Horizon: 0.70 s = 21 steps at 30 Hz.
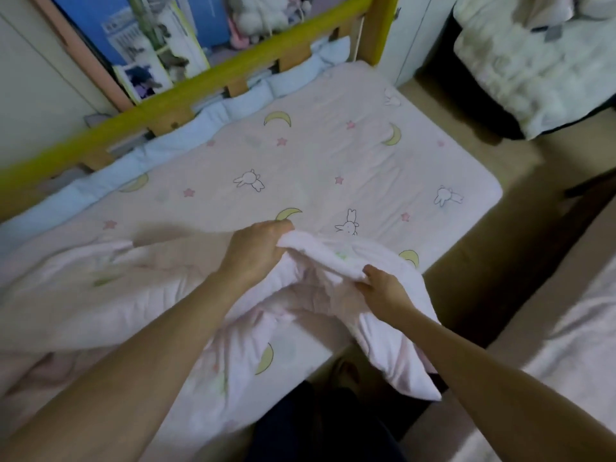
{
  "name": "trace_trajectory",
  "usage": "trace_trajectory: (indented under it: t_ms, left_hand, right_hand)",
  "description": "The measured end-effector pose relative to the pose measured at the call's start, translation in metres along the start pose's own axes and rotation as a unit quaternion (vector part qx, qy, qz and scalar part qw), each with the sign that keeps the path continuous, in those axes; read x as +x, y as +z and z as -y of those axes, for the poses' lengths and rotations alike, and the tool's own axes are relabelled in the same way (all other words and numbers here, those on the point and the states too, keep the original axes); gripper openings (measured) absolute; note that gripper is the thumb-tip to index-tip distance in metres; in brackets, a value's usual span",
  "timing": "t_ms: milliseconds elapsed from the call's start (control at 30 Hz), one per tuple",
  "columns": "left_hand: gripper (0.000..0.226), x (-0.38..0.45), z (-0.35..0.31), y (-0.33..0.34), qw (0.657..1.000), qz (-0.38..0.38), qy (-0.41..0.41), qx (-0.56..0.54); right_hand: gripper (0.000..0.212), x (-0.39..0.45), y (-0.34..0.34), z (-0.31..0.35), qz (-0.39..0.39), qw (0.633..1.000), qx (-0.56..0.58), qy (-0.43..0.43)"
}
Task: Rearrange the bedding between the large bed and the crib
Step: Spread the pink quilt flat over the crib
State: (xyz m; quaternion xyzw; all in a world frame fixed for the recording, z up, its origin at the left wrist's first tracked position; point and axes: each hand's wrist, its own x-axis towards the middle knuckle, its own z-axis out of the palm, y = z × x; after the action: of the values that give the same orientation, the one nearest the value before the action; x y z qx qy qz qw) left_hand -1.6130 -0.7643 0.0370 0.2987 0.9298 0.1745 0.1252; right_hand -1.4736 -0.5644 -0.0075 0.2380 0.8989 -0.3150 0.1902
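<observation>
A pale pink quilt (100,295) with moons, stars and rabbits lies bunched over the near half of the crib mattress (333,155), which carries the same print. My left hand (256,251) grips a raised fold of the quilt near the mattress's middle. To its right, my right hand (383,288) grips the quilt's edge, and a corner hangs down over the crib's near side. The big bed (573,361) shows only as a pale strip at the lower right.
A yellow-padded wooden rail (186,95) with a light blue bumper (240,101) runs along the crib's far side. Plush toys sit behind the rail. A white fluffy blanket (540,61) lies at the top right. Tan floor (483,261) lies between crib and bed.
</observation>
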Motion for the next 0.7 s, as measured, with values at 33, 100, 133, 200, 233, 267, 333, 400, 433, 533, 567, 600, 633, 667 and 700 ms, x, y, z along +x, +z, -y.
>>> trace_trajectory:
  t_ms: [33,100,133,200,233,267,333,400,433,533,567,600,633,667,700]
  left_hand:
    - [0.019,0.005,0.005,-0.012,1.000,0.014,-0.002,0.009]
    - [0.035,0.013,0.008,-0.028,0.995,0.095,0.020,0.024]
    - [0.044,0.015,0.007,-0.032,0.988,0.147,0.035,0.037]
    - [0.039,0.024,0.003,-0.045,0.980,0.186,0.043,0.046]
    - [0.035,0.033,0.003,-0.054,0.987,0.155,0.023,0.037]
    - [0.032,0.044,0.005,-0.066,0.995,0.097,-0.010,0.024]
    - [0.026,0.070,0.011,-0.091,0.998,-0.020,-0.059,0.027]
    - [0.023,0.092,0.009,-0.109,0.993,-0.076,-0.056,0.069]
    - [0.022,0.104,0.005,-0.113,0.990,-0.089,-0.056,0.093]
    - [0.018,0.128,-0.004,-0.108,0.981,-0.084,-0.085,0.155]
    - [0.018,0.136,-0.006,-0.105,0.978,-0.073,-0.100,0.170]
    - [0.021,0.147,-0.009,-0.102,0.972,-0.067,-0.115,0.194]
    - [0.024,0.158,-0.011,-0.100,0.968,-0.066,-0.129,0.207]
    - [0.026,0.164,-0.011,-0.099,0.965,-0.061,-0.137,0.215]
    - [0.027,0.173,-0.012,-0.096,0.963,-0.059,-0.153,0.212]
  right_hand:
    - [0.017,0.009,-0.012,0.007,-0.040,0.999,0.009,0.015]
    - [0.019,0.022,-0.043,0.023,-0.129,0.991,0.024,0.011]
    - [0.021,0.028,-0.059,0.031,-0.166,0.986,0.011,-0.016]
    - [0.025,0.039,-0.092,0.049,-0.198,0.975,-0.037,-0.094]
    - [0.027,0.042,-0.106,0.059,-0.183,0.974,-0.053,-0.122]
    - [0.033,0.044,-0.118,0.068,-0.148,0.978,-0.065,-0.132]
    - [0.057,0.049,-0.133,0.078,-0.015,0.980,-0.171,-0.099]
    - [0.060,0.057,-0.141,0.073,0.096,0.947,-0.304,-0.045]
    - [0.053,0.063,-0.147,0.067,0.130,0.927,-0.351,-0.009]
    - [0.033,0.079,-0.167,0.041,0.124,0.906,-0.402,0.057]
    - [0.028,0.085,-0.175,0.033,0.076,0.912,-0.398,0.060]
    - [0.026,0.097,-0.188,0.027,0.009,0.923,-0.382,0.055]
    - [0.026,0.111,-0.199,0.024,-0.057,0.934,-0.349,0.050]
    - [0.025,0.123,-0.207,0.023,-0.112,0.948,-0.293,0.047]
    - [0.024,0.140,-0.216,0.026,-0.149,0.964,-0.217,0.047]
